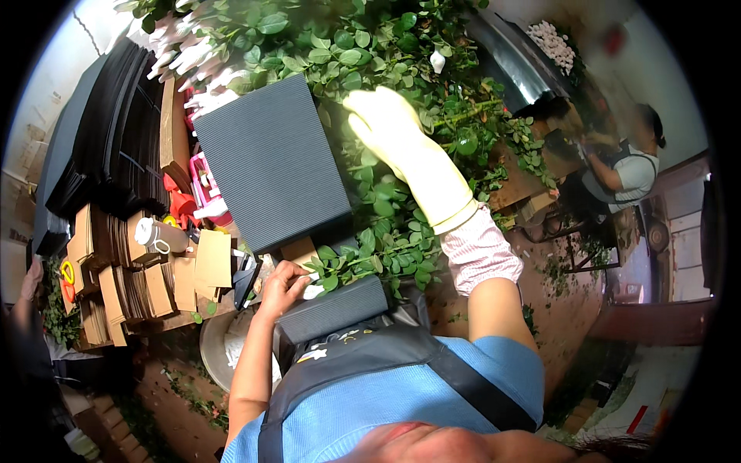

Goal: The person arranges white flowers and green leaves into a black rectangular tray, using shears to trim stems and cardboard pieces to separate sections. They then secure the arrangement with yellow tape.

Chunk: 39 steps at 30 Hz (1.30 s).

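Note:
My left hand [282, 290] is bare, with its fingers closed on the white tip of a leafy stem [363, 262]. The stem's green leaves spread to the right, just above a narrow dark grey corrugated piece [336, 309] against my apron. My right hand [390, 127] wears a long pale yellow rubber glove and reaches forward over a pile of leafy stems [394, 46]. Its fingers are stretched out, and nothing shows in them. Between my hands and the white-wrapped heads [204, 58] lies a large dark grey corrugated board [270, 162].
Stacks of black sheets [108, 123] and brown cardboard pieces [147, 289] stand at the left, with a white cup [160, 235] among them. A round bin [220, 339] sits below. At the far right, another person [634, 174] works near a dark sheet roll [517, 69].

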Available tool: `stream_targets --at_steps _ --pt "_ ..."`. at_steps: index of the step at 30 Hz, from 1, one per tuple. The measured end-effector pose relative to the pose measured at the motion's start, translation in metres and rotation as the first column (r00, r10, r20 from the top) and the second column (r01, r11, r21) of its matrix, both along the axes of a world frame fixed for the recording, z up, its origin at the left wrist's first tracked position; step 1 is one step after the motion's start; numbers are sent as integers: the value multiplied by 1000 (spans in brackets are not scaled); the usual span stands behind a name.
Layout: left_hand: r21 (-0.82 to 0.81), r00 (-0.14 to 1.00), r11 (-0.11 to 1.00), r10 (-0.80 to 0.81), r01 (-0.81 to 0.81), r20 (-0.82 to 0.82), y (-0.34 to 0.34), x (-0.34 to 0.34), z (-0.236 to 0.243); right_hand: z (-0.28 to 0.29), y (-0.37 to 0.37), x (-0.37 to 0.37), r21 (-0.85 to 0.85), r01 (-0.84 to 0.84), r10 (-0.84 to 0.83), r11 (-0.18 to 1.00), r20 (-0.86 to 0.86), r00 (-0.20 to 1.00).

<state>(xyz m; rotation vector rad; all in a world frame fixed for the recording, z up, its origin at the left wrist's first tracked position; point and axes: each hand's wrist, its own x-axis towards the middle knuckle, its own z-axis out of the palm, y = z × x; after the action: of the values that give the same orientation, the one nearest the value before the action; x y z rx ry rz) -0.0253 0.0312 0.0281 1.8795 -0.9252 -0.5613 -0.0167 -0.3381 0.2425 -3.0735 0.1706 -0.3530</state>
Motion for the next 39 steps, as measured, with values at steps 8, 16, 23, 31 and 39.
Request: stream_targets --at_steps 8,16,23,31,39 --pt "-56 1000 998 -10 10 3 -3 0 -10 -47 6 1 -223 -15 -69 975 -367 928" --pt "-34 996 999 -11 14 88 -4 0 -7 21 -21 44 -191 433 -473 881 -400 785" --pt "95 995 995 43 -34 -95 -1 -3 -5 55 -91 -8 87 295 -307 952 348 886" --pt "-43 990 996 74 -80 -120 7 -1 -12 39 -3 -106 -21 -358 348 933 303 887" --pt "-130 927 974 133 -188 -350 -1 -1 -28 -135 38 -125 -10 373 -209 928 -843 496"
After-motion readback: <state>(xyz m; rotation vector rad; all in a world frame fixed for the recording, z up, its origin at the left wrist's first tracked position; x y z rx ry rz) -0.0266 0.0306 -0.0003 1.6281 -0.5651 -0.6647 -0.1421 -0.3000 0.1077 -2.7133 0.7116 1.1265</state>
